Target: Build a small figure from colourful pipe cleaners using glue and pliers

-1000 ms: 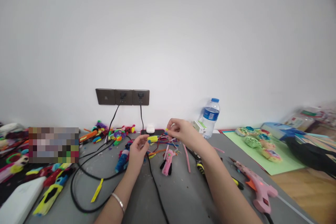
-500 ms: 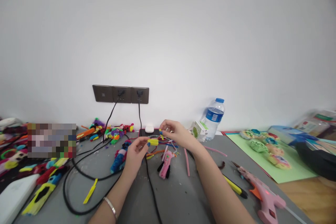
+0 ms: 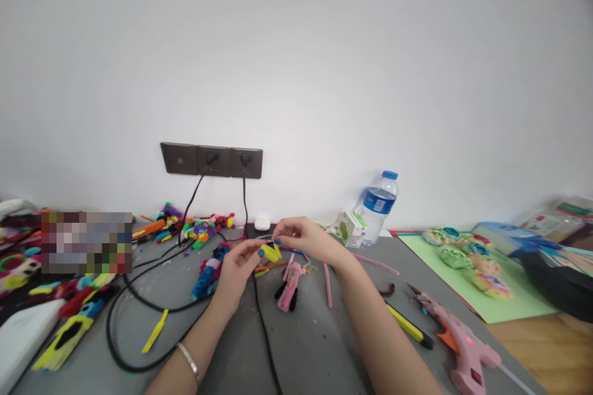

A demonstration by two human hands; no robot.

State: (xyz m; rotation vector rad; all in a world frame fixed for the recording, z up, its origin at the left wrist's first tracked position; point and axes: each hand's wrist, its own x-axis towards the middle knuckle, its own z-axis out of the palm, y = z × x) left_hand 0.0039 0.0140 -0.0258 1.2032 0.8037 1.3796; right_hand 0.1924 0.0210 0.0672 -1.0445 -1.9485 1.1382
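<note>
My left hand [image 3: 239, 266] is closed, pinching a short yellow fuzzy piece [image 3: 267, 253] that looks like bent pipe cleaner. Right up against it, my right hand [image 3: 302, 238] pinches a smaller yellow strip [image 3: 277, 250] between thumb and fingertips. The two yellow pieces meet or overlap; whether they are joined I cannot tell. Just below the hands lies a pink fuzzy figure [image 3: 290, 284] with black side parts. A blue and dark red fuzzy figure [image 3: 207, 276] rests to the left of my left hand.
Black cables [image 3: 262, 315] loop across the grey table. Pink pipe cleaners [image 3: 328, 287], a yellow-handled tool [image 3: 410, 325] and a pink glue gun [image 3: 467, 342] lie rightward. A water bottle [image 3: 380, 207] and small box [image 3: 352, 229] stand by the wall. Colourful fuzzy figures [image 3: 76, 330] crowd the left.
My right hand has come down and left, bringing its small yellow strip against the piece in my left hand. The view has shifted slightly.
</note>
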